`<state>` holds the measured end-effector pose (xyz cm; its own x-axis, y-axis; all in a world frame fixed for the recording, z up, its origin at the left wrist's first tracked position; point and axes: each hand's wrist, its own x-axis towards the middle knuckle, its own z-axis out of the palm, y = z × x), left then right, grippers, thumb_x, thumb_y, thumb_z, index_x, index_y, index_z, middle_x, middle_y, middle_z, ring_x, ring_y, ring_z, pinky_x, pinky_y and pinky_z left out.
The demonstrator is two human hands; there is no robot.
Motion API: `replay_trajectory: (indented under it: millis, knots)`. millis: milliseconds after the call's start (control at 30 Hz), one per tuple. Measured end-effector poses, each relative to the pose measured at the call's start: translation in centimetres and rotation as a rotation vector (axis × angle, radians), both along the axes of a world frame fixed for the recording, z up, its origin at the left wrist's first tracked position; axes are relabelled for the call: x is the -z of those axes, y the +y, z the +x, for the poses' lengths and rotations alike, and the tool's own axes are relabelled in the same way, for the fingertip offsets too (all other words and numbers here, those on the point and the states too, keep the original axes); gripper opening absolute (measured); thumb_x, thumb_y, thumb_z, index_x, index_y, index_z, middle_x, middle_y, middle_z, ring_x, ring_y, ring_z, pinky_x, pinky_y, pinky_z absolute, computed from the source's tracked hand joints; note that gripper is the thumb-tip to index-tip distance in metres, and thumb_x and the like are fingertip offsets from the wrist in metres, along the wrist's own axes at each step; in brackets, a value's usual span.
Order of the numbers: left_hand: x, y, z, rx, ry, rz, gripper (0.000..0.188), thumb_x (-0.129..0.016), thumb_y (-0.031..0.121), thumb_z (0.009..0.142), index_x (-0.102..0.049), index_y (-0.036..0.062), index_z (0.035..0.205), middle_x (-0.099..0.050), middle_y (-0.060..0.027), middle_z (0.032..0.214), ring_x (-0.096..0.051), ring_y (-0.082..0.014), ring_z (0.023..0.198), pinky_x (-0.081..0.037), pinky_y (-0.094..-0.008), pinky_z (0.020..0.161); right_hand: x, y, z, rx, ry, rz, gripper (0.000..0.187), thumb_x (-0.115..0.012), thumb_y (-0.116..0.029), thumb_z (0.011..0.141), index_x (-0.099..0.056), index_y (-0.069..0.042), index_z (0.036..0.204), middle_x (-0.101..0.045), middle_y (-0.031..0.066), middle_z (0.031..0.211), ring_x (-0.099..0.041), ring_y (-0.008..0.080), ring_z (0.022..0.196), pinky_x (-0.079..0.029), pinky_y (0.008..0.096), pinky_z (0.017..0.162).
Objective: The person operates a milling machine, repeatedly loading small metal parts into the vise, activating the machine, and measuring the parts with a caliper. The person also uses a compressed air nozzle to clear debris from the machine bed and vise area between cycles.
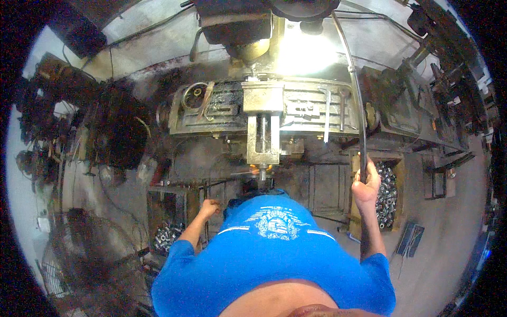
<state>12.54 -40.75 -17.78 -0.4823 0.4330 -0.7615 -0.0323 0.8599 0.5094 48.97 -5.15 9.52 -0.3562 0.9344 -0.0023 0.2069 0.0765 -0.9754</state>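
Note:
My right hand (pixel 366 182) is wrapped round the dark lower end of a long lever (pixel 361 119), which rises toward the machine head (pixel 237 24). At the left of my body, my left hand (pixel 212 206) is held low with its fingers curled in. Whatever it may hold is hidden. Ahead of me a metal vise (pixel 262 100) sits in the middle of the slotted machine table (pixel 227 125), its screw end toward me. The spot under the spindle, behind the vise, is too dim and small to make out in detail.
A wooden box (pixel 398 185) of metal parts stands at the right, and another heap of metal parts (pixel 168 235) lies low on the left. A hammer (pixel 343 108) and a flat bar (pixel 327 116) rest on the table. A blurred round fan-like shape (pixel 87 259) is near left.

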Motion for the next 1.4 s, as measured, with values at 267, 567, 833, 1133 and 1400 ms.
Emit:
replay_trajectory:
  millis: [267, 567, 833, 1133, 1400]
  knots:
    - [-3.5, 1.8, 0.2, 0.029, 0.045, -0.022, 0.04, -0.057, 0.0, 0.068, -0.058, -0.0063, 0.106, -0.065, -0.0153, 0.083, -0.062, -0.0189, 0.066, -0.049, -0.0281, 0.06, 0.2, 0.1, -0.2, -0.032, 0.036, 0.03, 0.065, -0.053, -0.002, 0.059, -0.046, 0.002, 0.123, -0.039, -0.006, 0.07, -0.038, 0.0038, 0.059, -0.034, 0.0168, 0.053]
    - [0.4, 2.0, -2.1, 0.095, 0.076, 0.074, 0.034, -0.055, 0.004, 0.066, -0.062, -0.0073, 0.097, -0.065, -0.0127, 0.074, -0.06, -0.0169, 0.063, -0.046, -0.0277, 0.058, 1.1, 0.9, -1.1, -0.056, 0.019, 0.06, 0.067, -0.056, -0.006, 0.06, -0.044, -0.001, 0.126, -0.042, -0.0065, 0.066, -0.039, 0.0034, 0.056, -0.035, 0.018, 0.052]
    - [-5.6, 5.9, -3.6, 0.198, 0.091, 0.22, 0.036, -0.058, 0.009, 0.068, -0.06, -0.0093, 0.099, -0.065, -0.0125, 0.075, -0.062, -0.0161, 0.068, -0.049, -0.028, 0.061, 9.1, 5.0, -4.8, 0.037, 0.008, 0.235, 0.054, -0.052, -0.003, 0.063, -0.051, -0.001, 0.117, -0.039, -0.0069, 0.065, -0.036, 0.0037, 0.056, -0.032, 0.0176, 0.052]
    - [-16.9, 21.1, -10.0, -0.008, -0.068, 0.745, 0.029, -0.053, 0.017, 0.084, -0.056, -0.0032, 0.105, -0.065, -0.0115, 0.09, -0.063, -0.0156, 0.076, -0.049, -0.0274, 0.068, 12.0, 7.5, -6.3, 0.139, -0.185, 0.396, 0.037, -0.054, -0.003, 0.062, -0.056, -0.002, 0.099, -0.04, -0.0028, 0.06, -0.037, 0.0056, 0.052, -0.033, 0.0203, 0.048]
    - [-18.3, 33.2, -14.3, -0.099, 0.012, 0.879, 0.029, -0.058, 0.027, 0.083, -0.061, 0.0027, 0.098, -0.065, -0.0072, 0.087, -0.061, -0.0135, 0.07, -0.044, -0.0267, 0.065, -5.5, -3.5, 15.2, 0.201, 0.651, -0.048, 0.079, -0.063, -0.053, 0.07, -0.042, -0.002, 0.127, -0.058, 0.0146, 0.088, -0.049, 0.0165, 0.061, -0.04, 0.0238, 0.045]
